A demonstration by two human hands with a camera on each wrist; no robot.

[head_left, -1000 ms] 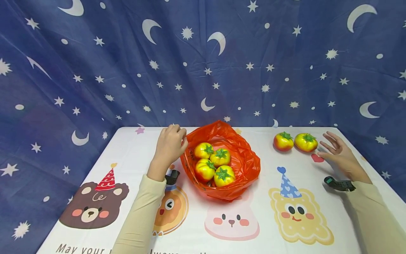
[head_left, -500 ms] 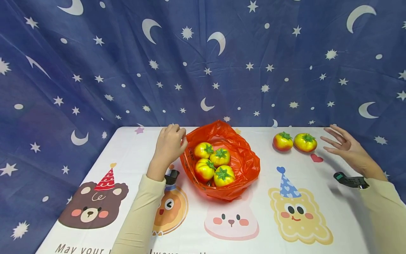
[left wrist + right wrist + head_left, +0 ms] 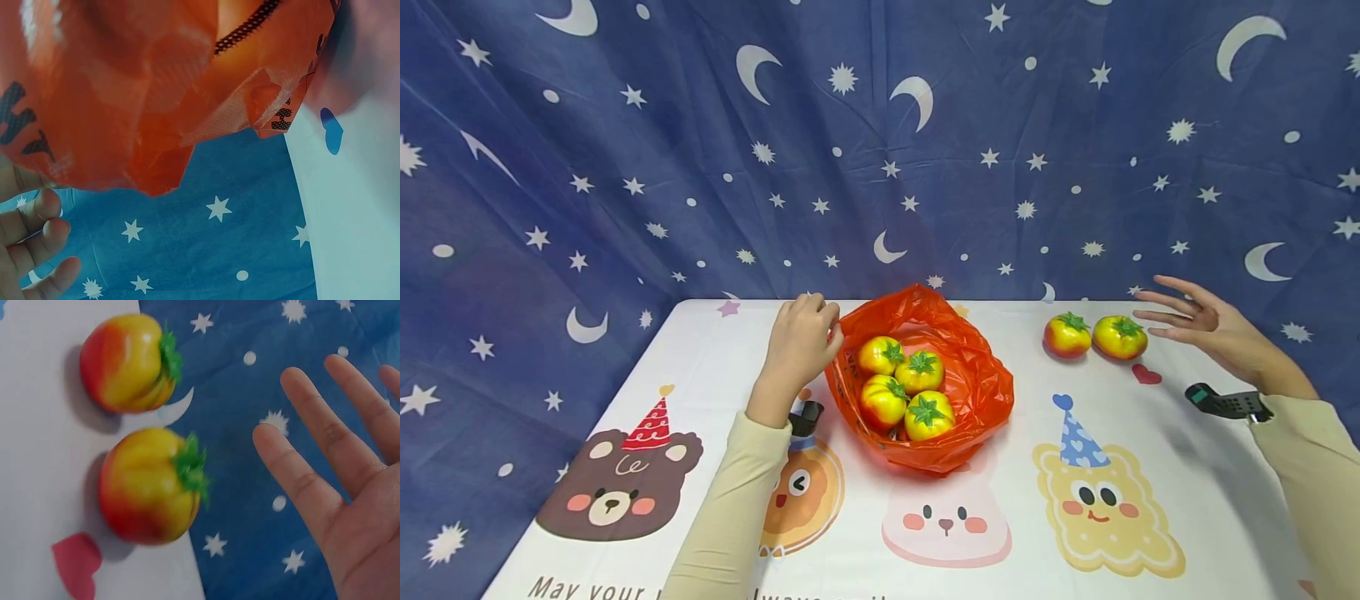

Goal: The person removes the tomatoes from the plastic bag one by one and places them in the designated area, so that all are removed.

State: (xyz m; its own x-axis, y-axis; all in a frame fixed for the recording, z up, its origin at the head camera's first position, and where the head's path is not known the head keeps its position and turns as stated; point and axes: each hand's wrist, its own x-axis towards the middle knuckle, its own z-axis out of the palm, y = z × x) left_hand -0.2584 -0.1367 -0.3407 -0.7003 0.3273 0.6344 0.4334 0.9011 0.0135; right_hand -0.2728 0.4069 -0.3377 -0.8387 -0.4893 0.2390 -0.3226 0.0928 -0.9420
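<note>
A red plastic bag [image 3: 977, 392] stands with its mouth open on the white-covered table, several yellow-red toy tomatoes [image 3: 922, 372] inside it. At its left rim, my left hand [image 3: 802, 337] pinches the plastic with curled fingers; the thumb's grip is partly hidden. The left wrist view has the bag's printed side [image 3: 125, 112] above those fingers. Two more toy tomatoes, a left one [image 3: 1067, 336] and a right one [image 3: 1120, 337], sit side by side at the back right. My right hand [image 3: 1213, 329] hovers just right of them, fingers spread, holding nothing; the right wrist view shows a gap to both.
A blue curtain [image 3: 880, 150] with moons and stars hangs behind the table's back edge. The white tablecloth [image 3: 1217, 492] bears flat cartoon prints, among them a bear [image 3: 617, 483] and a biscuit [image 3: 1105, 508]. Each wrist carries a small black device, such as the right one [image 3: 1225, 402].
My right hand first drew away to the right from the two loose tomatoes, then came back left and higher, toward them. The left hand, bag and tomatoes stay in place.
</note>
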